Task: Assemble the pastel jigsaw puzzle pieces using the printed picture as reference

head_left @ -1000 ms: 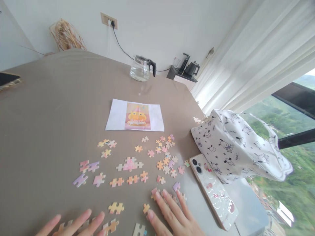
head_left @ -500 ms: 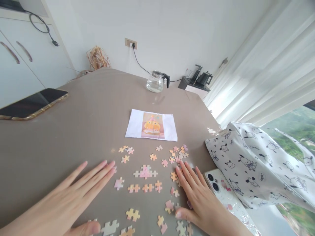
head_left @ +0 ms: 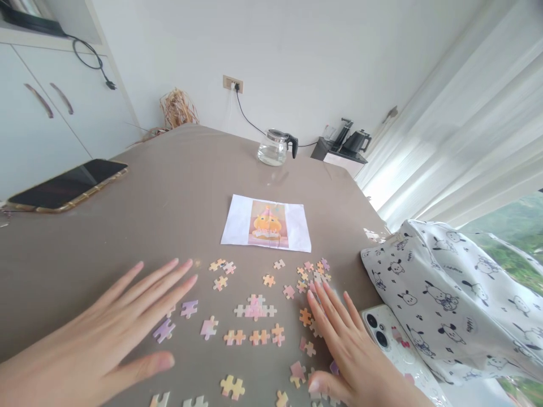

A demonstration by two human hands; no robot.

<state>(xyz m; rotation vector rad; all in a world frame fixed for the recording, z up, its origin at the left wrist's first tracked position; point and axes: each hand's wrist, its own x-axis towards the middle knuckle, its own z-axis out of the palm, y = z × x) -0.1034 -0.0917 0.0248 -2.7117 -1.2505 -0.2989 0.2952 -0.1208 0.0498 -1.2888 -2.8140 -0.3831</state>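
Pastel jigsaw pieces (head_left: 254,325) lie scattered over a grey-brown table (head_left: 178,186). A small joined cluster (head_left: 255,307) sits in their middle. Beyond them lies a white sheet with the reference picture (head_left: 267,224). My left hand (head_left: 114,333) lies flat and open, fingers stretched toward the pieces at the left, holding nothing. My right hand (head_left: 345,350) is also flat and open, its fingers resting over pieces at the right side of the scatter, next to a white phone (head_left: 392,347).
A dark phone (head_left: 68,183) lies at the table's left edge. A glass jug (head_left: 274,150) stands at the far side. A white printed bag (head_left: 449,299) lies at the right, near the table edge. White cabinets (head_left: 38,113) stand at the left.
The view has tilted up and leftward. Both hands have slid forward from the near edge into the scatter and now lie flat among the pieces.
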